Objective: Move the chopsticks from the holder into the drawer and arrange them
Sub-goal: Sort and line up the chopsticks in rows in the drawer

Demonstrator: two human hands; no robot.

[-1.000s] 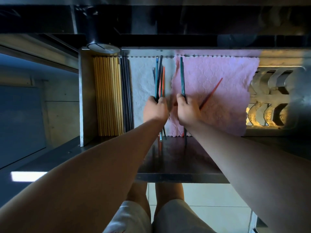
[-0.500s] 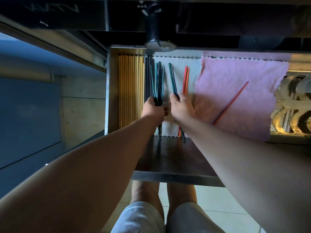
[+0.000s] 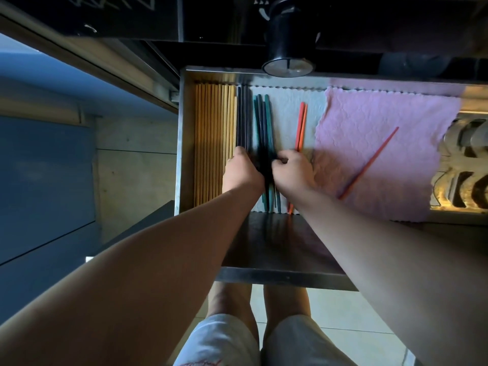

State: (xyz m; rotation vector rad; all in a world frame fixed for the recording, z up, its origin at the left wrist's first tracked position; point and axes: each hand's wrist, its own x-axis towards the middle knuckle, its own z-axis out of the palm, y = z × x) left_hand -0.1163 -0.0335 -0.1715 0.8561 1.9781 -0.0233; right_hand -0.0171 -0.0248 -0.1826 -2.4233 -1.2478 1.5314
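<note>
While lying lengthwise on the white cloth (image 3: pixel 287 122) in the drawer (image 3: pixel 182 143), clasped as a bundle of teal chopsticks (image 3: pixel 264 120) between curled left hand (image 3: pixel 241 173) and right hand (image 3: pixel 294 173), orange pair (image 3: pixel 301 128) further right on that cloth, yellow row (image 3: pixel 214 143) beyond its left edge.

No legible text, label, brand or number. Pale scrawl (image 3: pixel 132 1) on dark panel (image 3: pixel 118 22) beyond far left corner of drawer (image 3: pixel 182 143): blurred, unreadable. Red cursive mark (image 3: pixel 202 362) on light shorts (image 3: pixel 219 336), bottom frame edge: cut off, unreadable.
</note>
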